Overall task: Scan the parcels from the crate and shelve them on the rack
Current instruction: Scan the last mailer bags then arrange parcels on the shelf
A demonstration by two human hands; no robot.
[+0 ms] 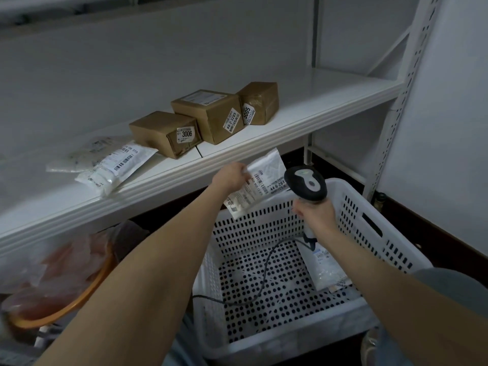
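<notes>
My left hand (231,175) pinches the upper edge of a white poly-bag parcel (257,184) with barcode labels, held above the white perforated crate (375,228). My right hand (315,212) grips the handle of a black and grey barcode scanner (306,182), whose head sits right beside the parcel's label. The scanner's cable (264,273) trails down into the crate. One more white bag parcel (323,268) lies against the crate's right inner wall. On the white rack shelf (303,128) stand three brown boxes (214,114) and two white bag parcels (113,167).
An orange-rimmed basin (60,307) with clear plastic bags sits under the shelf at lower left. The rack's perforated upright (404,88) rises at right beside a white wall. The shelf's right half is bare.
</notes>
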